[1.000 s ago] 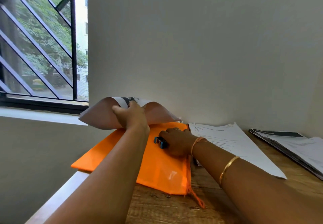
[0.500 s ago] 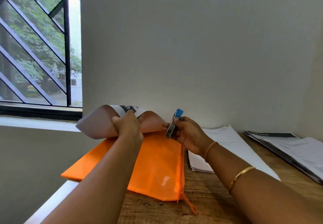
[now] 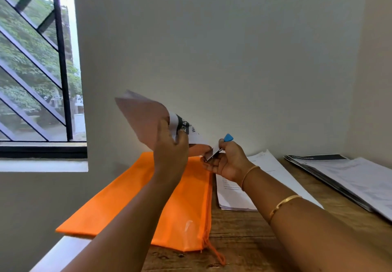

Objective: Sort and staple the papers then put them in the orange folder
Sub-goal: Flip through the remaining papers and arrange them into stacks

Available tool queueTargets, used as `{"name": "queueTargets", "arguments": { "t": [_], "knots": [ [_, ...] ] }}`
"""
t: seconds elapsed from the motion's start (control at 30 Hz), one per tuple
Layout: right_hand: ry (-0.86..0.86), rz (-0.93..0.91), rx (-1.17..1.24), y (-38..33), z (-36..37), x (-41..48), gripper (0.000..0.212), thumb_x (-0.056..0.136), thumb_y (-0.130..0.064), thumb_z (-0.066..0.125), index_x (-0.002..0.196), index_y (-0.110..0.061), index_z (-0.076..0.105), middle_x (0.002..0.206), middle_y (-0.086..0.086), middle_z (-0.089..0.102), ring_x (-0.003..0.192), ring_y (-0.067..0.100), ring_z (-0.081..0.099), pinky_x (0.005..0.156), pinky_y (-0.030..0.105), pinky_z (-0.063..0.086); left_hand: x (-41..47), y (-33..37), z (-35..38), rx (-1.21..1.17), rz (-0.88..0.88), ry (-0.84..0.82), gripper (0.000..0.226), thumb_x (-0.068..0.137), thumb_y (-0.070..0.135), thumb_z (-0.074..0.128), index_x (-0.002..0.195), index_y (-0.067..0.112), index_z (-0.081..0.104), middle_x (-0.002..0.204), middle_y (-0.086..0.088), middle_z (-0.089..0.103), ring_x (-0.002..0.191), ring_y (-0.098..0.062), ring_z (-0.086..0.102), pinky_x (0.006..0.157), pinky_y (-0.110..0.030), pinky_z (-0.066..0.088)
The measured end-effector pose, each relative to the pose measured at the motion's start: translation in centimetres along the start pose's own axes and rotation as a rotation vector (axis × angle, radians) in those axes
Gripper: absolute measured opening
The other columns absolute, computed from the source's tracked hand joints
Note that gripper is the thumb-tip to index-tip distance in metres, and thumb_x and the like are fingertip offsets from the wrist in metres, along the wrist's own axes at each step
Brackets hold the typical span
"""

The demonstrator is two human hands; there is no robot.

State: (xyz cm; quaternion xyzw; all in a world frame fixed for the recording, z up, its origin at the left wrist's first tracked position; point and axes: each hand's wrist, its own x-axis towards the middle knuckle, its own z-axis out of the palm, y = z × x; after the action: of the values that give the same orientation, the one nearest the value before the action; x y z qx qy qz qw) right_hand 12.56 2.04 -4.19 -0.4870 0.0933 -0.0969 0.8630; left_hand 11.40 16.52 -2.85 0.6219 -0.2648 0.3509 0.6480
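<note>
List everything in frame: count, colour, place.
held papers: 1 sheaf, white, pinkish back, above the folder
stapler: 1, blue and silver, at the sheaf's lower corner
orange folder: 1, orange, table's left part
paper stack: 1, white, right of folder
documents: 1 stack, white, dark header, far right
table: 1, brown wood, underneath
window: 1, black bars, left
bangles: 2, gold and orange, right forearm
left hand: grips the held papers
right hand: grips the stapler
</note>
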Motion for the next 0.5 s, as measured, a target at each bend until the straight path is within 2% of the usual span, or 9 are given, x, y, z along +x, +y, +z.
{"name": "queueTargets", "arguments": {
  "t": [0.17,0.37,0.43,0.5],
  "knots": [
    [0.042,-0.111,0.124,-2.3,-0.6,-0.2,0.016,0.101,-0.027,0.041,0.095,-0.014,0.049,0.121,0.02,0.056,0.113,0.038,0.055,0.094,0.059,0.041,-0.8,0.3,0.7,-0.012,0.079,-0.164,0.025,0.094,0.0,0.047,0.11,0.019,0.047,0.094,0.011,0.056,0.084,0.005,0.058,0.069,-0.004,0.044],
    [0.012,-0.014,-0.043,-1.8,-2.2,-1.2,0.028,0.099,-0.032,0.042,0.103,-0.009,0.058,0.119,0.014,0.054,0.119,0.034,0.049,0.095,0.069,0.033,-1.5,0.0,1.4,0.005,0.072,-0.222,0.024,0.094,0.002,0.048,0.117,0.01,0.049,0.101,0.005,0.057,0.089,-0.003,0.058,0.074,-0.008,0.048],
    [-0.023,-0.003,-0.069,-1.1,-2.3,-1.6,0.022,0.099,-0.029,0.044,0.099,-0.011,0.055,0.108,0.013,0.056,0.117,0.036,0.05,0.094,0.063,0.039,-1.6,0.0,1.3,-0.002,0.056,-0.219,0.025,0.094,0.002,0.048,0.118,0.012,0.049,0.102,0.005,0.057,0.09,-0.002,0.058,0.074,-0.008,0.048],
    [-0.044,-0.035,-0.107,-0.5,-2.1,-1.7,0.017,0.098,-0.026,0.046,0.107,-0.012,0.049,0.1,0.013,0.057,0.101,0.032,0.058,0.085,0.051,0.048,-1.8,0.1,1.3,0.001,0.063,-0.238,0.025,0.094,0.002,0.048,0.114,0.018,0.048,0.098,0.012,0.056,0.089,0.008,0.057,0.072,-0.005,0.046]
  ]
}}
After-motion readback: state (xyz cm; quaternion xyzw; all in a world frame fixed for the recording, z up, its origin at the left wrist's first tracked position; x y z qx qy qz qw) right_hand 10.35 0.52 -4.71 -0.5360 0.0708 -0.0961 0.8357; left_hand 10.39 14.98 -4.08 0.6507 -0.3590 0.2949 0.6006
